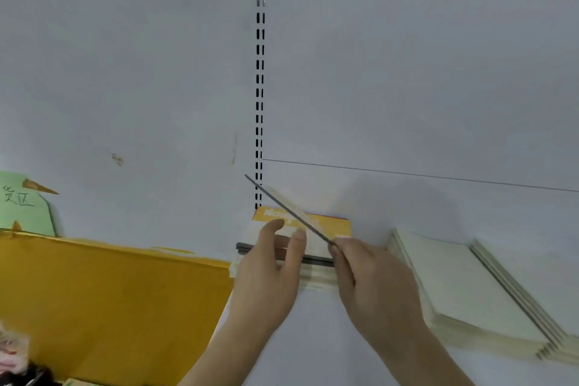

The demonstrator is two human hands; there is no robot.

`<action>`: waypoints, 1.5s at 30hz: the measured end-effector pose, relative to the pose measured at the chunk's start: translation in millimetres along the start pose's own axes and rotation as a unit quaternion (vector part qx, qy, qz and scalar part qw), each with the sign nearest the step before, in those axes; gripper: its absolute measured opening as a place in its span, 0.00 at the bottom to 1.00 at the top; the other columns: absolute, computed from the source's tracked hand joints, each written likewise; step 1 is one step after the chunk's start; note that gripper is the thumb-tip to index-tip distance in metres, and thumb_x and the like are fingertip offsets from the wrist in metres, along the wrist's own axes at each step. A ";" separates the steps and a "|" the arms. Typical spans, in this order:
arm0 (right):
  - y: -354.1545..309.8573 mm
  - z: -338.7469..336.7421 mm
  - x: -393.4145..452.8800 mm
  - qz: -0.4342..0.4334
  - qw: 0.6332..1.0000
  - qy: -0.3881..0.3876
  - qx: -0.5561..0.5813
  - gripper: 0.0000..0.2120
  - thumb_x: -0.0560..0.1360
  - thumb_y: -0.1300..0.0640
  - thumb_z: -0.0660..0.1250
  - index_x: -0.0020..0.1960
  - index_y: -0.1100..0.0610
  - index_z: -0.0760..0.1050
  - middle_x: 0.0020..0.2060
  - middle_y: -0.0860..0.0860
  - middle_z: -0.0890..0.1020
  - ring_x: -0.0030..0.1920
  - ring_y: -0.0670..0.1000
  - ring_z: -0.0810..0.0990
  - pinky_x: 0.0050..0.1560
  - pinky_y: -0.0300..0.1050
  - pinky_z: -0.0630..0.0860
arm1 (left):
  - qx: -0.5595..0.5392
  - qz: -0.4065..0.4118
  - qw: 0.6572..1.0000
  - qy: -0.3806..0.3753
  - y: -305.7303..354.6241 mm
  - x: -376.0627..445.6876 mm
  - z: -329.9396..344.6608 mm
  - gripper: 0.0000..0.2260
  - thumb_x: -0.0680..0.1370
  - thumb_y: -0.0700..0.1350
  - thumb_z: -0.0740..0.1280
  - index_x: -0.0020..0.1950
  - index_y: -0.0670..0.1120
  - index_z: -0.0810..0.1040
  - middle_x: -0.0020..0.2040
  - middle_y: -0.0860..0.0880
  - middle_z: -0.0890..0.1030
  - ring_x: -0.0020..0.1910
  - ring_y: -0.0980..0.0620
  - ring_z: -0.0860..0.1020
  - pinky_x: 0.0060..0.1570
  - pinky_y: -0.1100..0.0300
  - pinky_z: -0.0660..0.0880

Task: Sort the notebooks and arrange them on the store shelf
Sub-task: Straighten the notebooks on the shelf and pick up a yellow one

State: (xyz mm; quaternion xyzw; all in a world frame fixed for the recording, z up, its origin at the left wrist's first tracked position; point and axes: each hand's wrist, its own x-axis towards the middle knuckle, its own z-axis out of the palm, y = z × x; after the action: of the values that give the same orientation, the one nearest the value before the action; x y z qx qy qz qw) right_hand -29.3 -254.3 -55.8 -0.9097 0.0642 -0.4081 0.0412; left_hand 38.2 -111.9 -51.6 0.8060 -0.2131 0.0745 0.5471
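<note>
- The right hand (372,279) pinches a thin notebook (291,213) by its near lower corner, thumb and fingers closed on the edge.
- That notebook is seen almost edge-on, a dark slanted line rising from the fingers up and to the left, its far tip in front of the slotted upright (259,103) of the shelving.
- It is lifted off the shelf, tilted over a small stack of notebooks (313,247) lying flat against the back panel.
- The top cover of that stack is orange and white with blurred lettering; a dark spine strip runs along its near edge.
- The left hand (269,273) is held just beside the lifted notebook, on its left and above the stack, fingers straight and a little spread, thumb up; whether the fingertips touch the stack below I cannot tell.
- The two hands are close together, the slanted notebook passing between them.
- To the right, well apart from the hands, a bigger pile of pale cream notebooks (470,288) lies fanned out on the white shelf (313,338).
- On the left a yellow board (109,301) covers the neighbouring surface, with a pale green paper sign (25,210) bearing handwritten characters standing behind it.
</note>
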 end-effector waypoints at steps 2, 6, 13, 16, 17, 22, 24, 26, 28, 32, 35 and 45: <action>-22.5 4.7 -8.9 -0.030 0.998 0.009 0.048 0.12 0.79 0.50 0.56 0.49 0.50 0.78 0.41 0.45 0.82 0.39 0.49 0.81 0.36 0.48 0.77 | -0.092 -0.025 0.995 -0.024 5.7 1.1 3.3 0.20 0.79 0.63 0.58 0.68 0.57 0.69 0.53 0.59 0.83 0.50 0.65 0.80 0.49 0.67 0.77; -39.5 14.4 -18.4 -0.069 0.989 0.012 0.126 0.16 0.79 0.51 0.58 0.59 0.54 0.80 0.58 0.46 0.81 0.60 0.44 0.78 0.58 0.41 0.76 | -0.145 -0.016 0.988 0.056 -5.8 10.3 -8.4 0.11 0.84 0.44 0.58 0.65 0.55 0.71 0.51 0.59 0.82 0.47 0.64 0.80 0.37 0.74 0.74; 0.5 27.3 12.6 0.086 0.992 -0.091 0.005 0.27 0.78 0.48 0.47 0.73 0.59 0.65 0.74 0.53 0.64 0.75 0.52 0.59 0.73 0.42 0.56 | -0.226 -0.053 0.971 0.052 -36.8 22.2 -42.8 0.14 0.85 0.43 0.57 0.61 0.63 0.72 0.46 0.68 0.81 0.47 0.71 0.77 0.39 0.71 0.73; 14.8 41.9 16.7 0.065 0.959 -0.272 -0.056 0.40 0.72 0.37 0.33 0.77 0.56 0.56 0.78 0.50 0.53 0.78 0.50 0.48 0.76 0.48 0.50 | -0.245 -0.071 0.967 0.022 -47.5 23.5 -49.2 0.14 0.85 0.45 0.56 0.62 0.65 0.71 0.49 0.66 0.81 0.49 0.65 0.79 0.43 0.64 0.75; 18.1 43.9 17.8 0.060 0.949 -0.303 -0.068 0.41 0.71 0.36 0.32 0.77 0.55 0.58 0.77 0.48 0.57 0.77 0.50 0.50 0.75 0.48 0.52 | -0.247 -0.077 0.966 0.011 -51.2 23.9 -50.5 0.14 0.86 0.46 0.56 0.64 0.65 0.71 0.51 0.65 0.81 0.51 0.62 0.79 0.43 0.63 0.77; 7.0 30.0 22.9 0.025 0.964 -0.243 -0.106 0.17 0.81 0.46 0.47 0.45 0.51 0.70 0.39 0.47 0.77 0.42 0.54 0.76 0.44 0.51 0.74 | -0.239 -0.091 0.967 -0.009 -60.4 21.4 -56.3 0.13 0.86 0.46 0.56 0.64 0.64 0.70 0.55 0.60 0.81 0.54 0.57 0.79 0.42 0.62 0.79; -1.8 17.8 29.2 0.032 0.965 -0.214 -0.149 0.13 0.82 0.50 0.49 0.46 0.52 0.69 0.37 0.49 0.78 0.39 0.56 0.77 0.39 0.50 0.73 | -0.242 -0.092 0.966 0.003 -57.3 19.9 -61.6 0.13 0.86 0.45 0.55 0.65 0.62 0.69 0.54 0.60 0.80 0.53 0.57 0.79 0.39 0.64 0.78; -7.1 2.5 34.1 0.059 0.971 -0.151 -0.177 0.14 0.83 0.48 0.48 0.46 0.51 0.69 0.33 0.48 0.76 0.35 0.55 0.76 0.34 0.48 0.67 | -0.245 -0.084 0.966 0.020 -52.0 18.6 -67.7 0.13 0.86 0.45 0.55 0.64 0.63 0.69 0.52 0.61 0.80 0.51 0.58 0.79 0.38 0.64 0.77; -13.8 -15.5 34.0 0.095 0.979 -0.057 -0.171 0.14 0.82 0.49 0.52 0.41 0.52 0.69 0.25 0.47 0.70 0.27 0.53 0.70 0.28 0.46 0.60 | -0.247 -0.068 0.966 0.034 -44.3 18.0 -73.0 0.14 0.86 0.45 0.55 0.64 0.64 0.69 0.51 0.63 0.79 0.50 0.59 0.78 0.38 0.63 0.77; -49.5 -38.3 12.2 0.122 0.979 0.142 -0.085 0.14 0.80 0.54 0.58 0.37 0.53 0.73 0.22 0.47 0.68 0.22 0.50 0.65 0.25 0.40 0.58 | -0.264 -0.053 0.963 0.007 -33.8 17.2 -65.5 0.15 0.86 0.45 0.54 0.67 0.64 0.69 0.52 0.63 0.80 0.52 0.59 0.79 0.41 0.63 0.79; -79.2 -13.5 -5.6 0.083 0.984 0.155 -0.039 0.14 0.79 0.52 0.57 0.51 0.54 0.80 0.39 0.48 0.83 0.38 0.50 0.81 0.36 0.41 0.75 | -0.296 -0.058 0.952 -0.052 -25.5 8.6 -45.6 0.16 0.86 0.48 0.56 0.68 0.68 0.68 0.62 0.60 0.79 0.63 0.55 0.77 0.58 0.51 0.78; -78.6 11.3 -46.5 0.032 0.994 0.035 0.094 0.21 0.83 0.52 0.50 0.74 0.54 0.65 0.75 0.47 0.63 0.76 0.49 0.58 0.68 0.52 0.68 | -0.356 -0.004 0.927 -0.120 -1.3 -19.8 -18.8 0.18 0.84 0.40 0.59 0.66 0.63 0.72 0.58 0.60 0.83 0.59 0.59 0.81 0.60 0.50 0.78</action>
State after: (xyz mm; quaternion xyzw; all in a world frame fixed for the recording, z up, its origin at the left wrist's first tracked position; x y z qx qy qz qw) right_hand -45.0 -169.4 -87.6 -0.8844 0.0558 -0.4426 0.1373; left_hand 23.1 -89.1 -52.3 0.5620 -0.2864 -0.1057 0.7688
